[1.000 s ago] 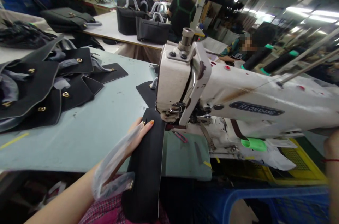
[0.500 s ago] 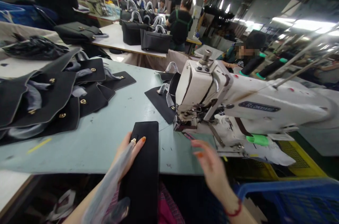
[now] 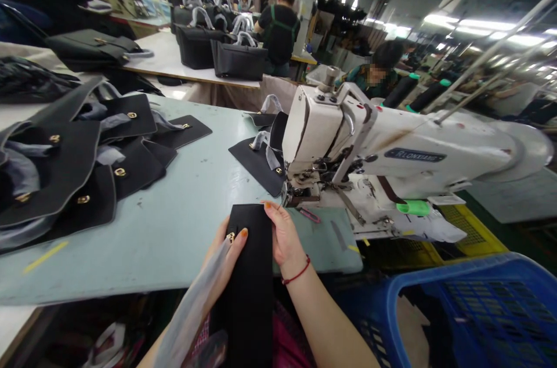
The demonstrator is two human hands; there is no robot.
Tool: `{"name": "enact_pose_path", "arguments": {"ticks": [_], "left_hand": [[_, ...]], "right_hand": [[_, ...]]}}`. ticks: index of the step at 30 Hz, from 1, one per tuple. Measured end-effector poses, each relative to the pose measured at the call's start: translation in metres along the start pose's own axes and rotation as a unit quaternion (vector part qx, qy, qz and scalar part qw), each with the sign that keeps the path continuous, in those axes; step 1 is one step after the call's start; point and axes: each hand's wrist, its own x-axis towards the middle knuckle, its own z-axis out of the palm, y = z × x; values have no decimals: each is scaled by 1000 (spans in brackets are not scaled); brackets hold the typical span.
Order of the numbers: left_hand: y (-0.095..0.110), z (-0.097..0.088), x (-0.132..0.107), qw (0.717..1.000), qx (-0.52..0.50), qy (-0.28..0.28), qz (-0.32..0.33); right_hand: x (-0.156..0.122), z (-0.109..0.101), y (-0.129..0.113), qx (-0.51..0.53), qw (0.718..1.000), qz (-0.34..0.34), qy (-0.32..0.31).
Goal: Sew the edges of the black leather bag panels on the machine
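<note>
Pale blue-green tabletop (image 3: 174, 228) stretches left of the white sewing machine (image 3: 310, 133). Nearer than the machine, left of its needle end, the left hand (image 3: 230, 259) grips the black panel (image 3: 252, 287) along its left side, thumb on top; the right hand (image 3: 285, 235) pinches its upper right corner. The panel looks long, smooth and straight-edged, with one gold fitting (image 3: 231, 237) and one plastic-wrapped handle (image 3: 191, 298). Two dark thread cones (image 3: 399, 92) rise beyond the machine.

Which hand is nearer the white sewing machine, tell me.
Right. The right hand holds the black panel by its far right corner, near the sewing machine; the left hand grips the panel's left side, farther away.
</note>
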Motion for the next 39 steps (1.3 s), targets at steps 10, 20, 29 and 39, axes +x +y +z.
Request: {"name": "enact_pose_path", "arguments": {"ticks": [10, 20, 29, 39], "left_hand": [[8, 7, -7, 999, -4, -14, -47], [0, 2, -2, 1000, 16, 3, -26], [-41, -46, 7, 996, 39, -8, 76], [-40, -286, 66, 828, 357, 395, 172]], "right_hand": [[-4, -11, -8, 25, 997, 68, -13], [-65, -53, -9, -235, 964, 94, -84], [-52, -59, -3, -372, 885, 193, -202], [87, 18, 23, -251, 962, -87, -55]]}}
